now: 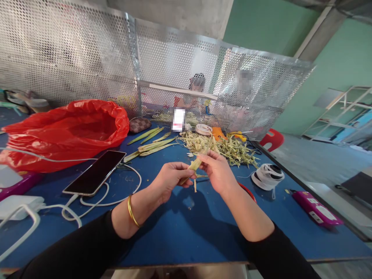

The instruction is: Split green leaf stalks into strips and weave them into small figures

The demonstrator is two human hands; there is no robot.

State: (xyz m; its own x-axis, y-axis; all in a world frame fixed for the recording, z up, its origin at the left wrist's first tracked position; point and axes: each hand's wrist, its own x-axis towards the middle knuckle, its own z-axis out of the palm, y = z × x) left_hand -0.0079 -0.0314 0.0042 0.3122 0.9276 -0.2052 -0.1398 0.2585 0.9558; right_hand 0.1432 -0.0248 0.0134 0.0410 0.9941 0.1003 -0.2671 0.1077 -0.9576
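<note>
Leaf strip (196,164), pale green, is between the two hands above the blue table (186,244): the left hand (171,178) pinches its lower end, and the right hand (217,168) grips it higher up, fingertips close together. Just beyond lies a heap of pale green scraps (236,151), with longer leaves (155,147) to its left. Farther left, a red plastic bag (37,128) gapes, its inner wall showing; what lies at its bottom cannot be told.

Slim yellow-green leaf strip (195,164), aslant, in mid-air
</note>
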